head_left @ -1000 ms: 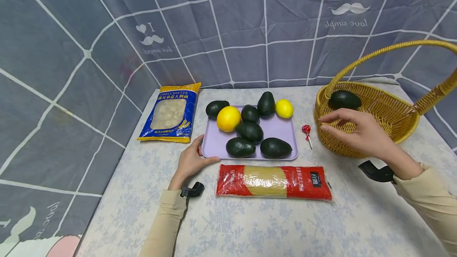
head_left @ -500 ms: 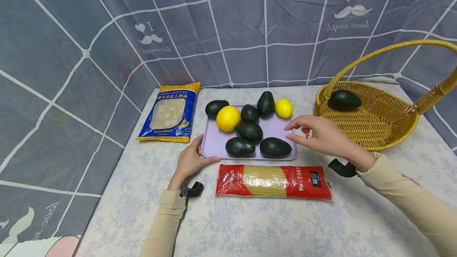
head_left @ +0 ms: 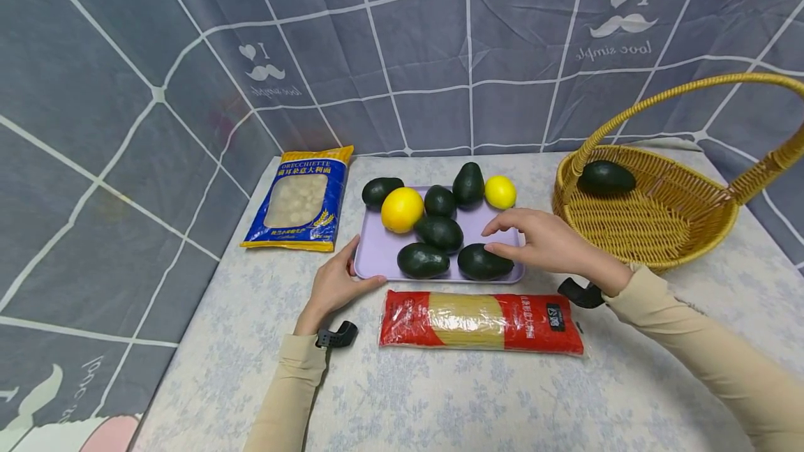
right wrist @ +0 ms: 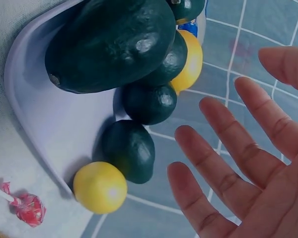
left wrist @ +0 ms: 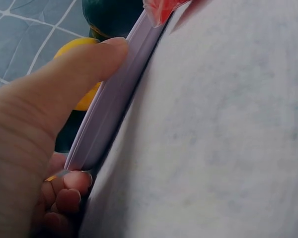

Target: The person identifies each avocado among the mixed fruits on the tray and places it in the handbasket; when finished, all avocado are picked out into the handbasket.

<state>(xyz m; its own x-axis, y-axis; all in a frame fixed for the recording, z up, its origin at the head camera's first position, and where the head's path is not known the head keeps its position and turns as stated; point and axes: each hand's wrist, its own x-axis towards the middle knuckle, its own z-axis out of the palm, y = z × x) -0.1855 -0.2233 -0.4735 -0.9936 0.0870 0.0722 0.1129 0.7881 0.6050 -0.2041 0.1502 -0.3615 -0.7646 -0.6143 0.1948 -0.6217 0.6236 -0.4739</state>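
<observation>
A lilac tray (head_left: 375,251) bears several dark green avocados, a larger yellow-orange fruit (head_left: 402,210) and a small yellow fruit (head_left: 500,192). My left hand (head_left: 333,283) holds the tray's near left corner, thumb (left wrist: 97,59) along the front rim and fingers (left wrist: 69,198) curled at the corner. Over the tray's right side hovers my right hand (head_left: 549,241), fingers spread and nothing in them. Its thumb overlaps the near right avocado (head_left: 482,264) in the head view; in the right wrist view a gap shows between the fingers and that avocado (right wrist: 114,47).
A wicker basket (head_left: 653,229) with a tall handle stands at the right, one avocado (head_left: 606,178) inside. A red spaghetti packet (head_left: 480,321) lies before the tray, a blue orecchiette bag (head_left: 300,199) to its left. A red-wrapped lollipop (right wrist: 30,208) lies beside the tray.
My right hand has moved left from the basket's rim, past the lollipop, to above the tray's near right avocado. The left hand has stayed at the tray corner.
</observation>
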